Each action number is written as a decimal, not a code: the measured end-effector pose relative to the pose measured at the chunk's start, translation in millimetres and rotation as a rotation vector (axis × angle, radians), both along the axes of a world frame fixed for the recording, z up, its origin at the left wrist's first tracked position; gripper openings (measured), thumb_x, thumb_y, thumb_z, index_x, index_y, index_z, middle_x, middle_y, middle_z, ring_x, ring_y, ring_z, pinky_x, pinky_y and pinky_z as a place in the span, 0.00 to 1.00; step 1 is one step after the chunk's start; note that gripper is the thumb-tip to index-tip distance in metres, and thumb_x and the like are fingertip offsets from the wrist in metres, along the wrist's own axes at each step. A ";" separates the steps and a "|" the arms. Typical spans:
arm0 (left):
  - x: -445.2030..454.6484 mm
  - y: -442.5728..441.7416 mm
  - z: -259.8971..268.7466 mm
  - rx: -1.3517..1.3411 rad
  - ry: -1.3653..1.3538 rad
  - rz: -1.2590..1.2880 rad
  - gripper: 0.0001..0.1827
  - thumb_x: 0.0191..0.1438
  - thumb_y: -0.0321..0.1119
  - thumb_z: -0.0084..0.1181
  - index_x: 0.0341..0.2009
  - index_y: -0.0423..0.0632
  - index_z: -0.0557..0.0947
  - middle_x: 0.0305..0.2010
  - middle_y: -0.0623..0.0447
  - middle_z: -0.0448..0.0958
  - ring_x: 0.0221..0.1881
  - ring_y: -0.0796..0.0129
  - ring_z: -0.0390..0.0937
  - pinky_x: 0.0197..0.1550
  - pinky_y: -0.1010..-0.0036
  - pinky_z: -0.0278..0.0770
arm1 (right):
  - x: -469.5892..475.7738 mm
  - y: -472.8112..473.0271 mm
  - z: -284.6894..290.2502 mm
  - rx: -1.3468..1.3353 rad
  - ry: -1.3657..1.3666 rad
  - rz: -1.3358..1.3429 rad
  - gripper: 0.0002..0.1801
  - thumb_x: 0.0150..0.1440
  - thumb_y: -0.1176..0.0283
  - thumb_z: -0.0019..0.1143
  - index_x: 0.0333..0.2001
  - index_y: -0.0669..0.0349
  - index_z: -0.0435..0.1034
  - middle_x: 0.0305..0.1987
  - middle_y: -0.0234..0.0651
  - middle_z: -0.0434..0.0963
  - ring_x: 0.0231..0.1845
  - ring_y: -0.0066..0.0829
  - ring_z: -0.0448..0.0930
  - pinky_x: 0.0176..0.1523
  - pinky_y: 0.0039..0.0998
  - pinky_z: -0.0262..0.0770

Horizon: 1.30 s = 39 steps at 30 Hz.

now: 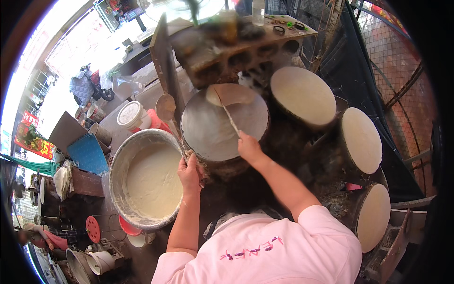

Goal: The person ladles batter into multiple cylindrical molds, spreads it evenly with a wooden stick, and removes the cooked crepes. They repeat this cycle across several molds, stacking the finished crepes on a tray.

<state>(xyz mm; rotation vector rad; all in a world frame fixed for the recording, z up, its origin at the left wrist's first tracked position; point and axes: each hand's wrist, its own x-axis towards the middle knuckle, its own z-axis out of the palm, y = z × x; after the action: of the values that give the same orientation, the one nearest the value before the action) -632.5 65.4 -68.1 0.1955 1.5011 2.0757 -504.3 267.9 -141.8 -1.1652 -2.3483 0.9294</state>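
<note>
My left hand (189, 174) grips the handle of a long ladle (166, 106), its round bowl raised beyond the rim of a large metal basin (117, 177). Pale, thick batter (154, 181) fills much of that basin. In my right hand (250, 147) is a thin stick (230, 120), likely a spreader, reaching over a round griddle (212, 131). Its far end meets a pale oval patch (236, 95) at the griddle's far side; whether that is batter or a spreader blade I cannot tell. Grey, smeared residue covers the rest of the griddle.
Three more round griddles bearing pale flatbreads (303, 96) curve around my right side. A wooden board (165, 60) stands upright beyond the ladle, beside a cluttered worktable (291, 26). Left are a lidded white bucket (133, 115) and a blue-faced box (88, 152). Another person (46, 236) is at the far left.
</note>
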 end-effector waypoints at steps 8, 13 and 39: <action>4.1 -19.8 2.5 0.006 -0.010 0.099 0.07 0.62 0.34 0.54 0.39 0.46 0.74 0.22 0.60 0.68 0.14 0.77 0.67 0.12 0.80 0.65 | 0.0 75.1 12.0 0.050 -0.001 0.000 0.21 0.56 0.70 0.45 0.53 0.63 0.71 0.40 0.58 0.78 0.45 0.58 0.77 0.49 0.48 0.74; 14.8 -19.2 5.3 -0.011 -0.007 0.179 0.07 0.62 0.35 0.54 0.37 0.46 0.73 0.22 0.59 0.68 0.13 0.76 0.67 0.11 0.80 0.64 | -25.7 83.0 -4.2 0.110 -0.064 0.156 0.20 0.56 0.71 0.45 0.51 0.65 0.72 0.39 0.56 0.79 0.44 0.59 0.78 0.49 0.50 0.74; 66.5 -30.5 4.4 -0.087 -0.011 0.414 0.07 0.63 0.34 0.52 0.34 0.47 0.72 0.23 0.59 0.68 0.13 0.76 0.67 0.10 0.79 0.64 | -12.0 146.4 13.6 0.019 -0.033 0.450 0.21 0.57 0.68 0.47 0.55 0.51 0.72 0.47 0.48 0.79 0.49 0.52 0.78 0.50 0.43 0.74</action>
<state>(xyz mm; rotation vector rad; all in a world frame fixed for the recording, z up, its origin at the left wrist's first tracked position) -565.9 34.9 -63.7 -0.1759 1.7360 2.3101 -516.3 414.2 -128.2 -0.6540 -2.6965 1.0278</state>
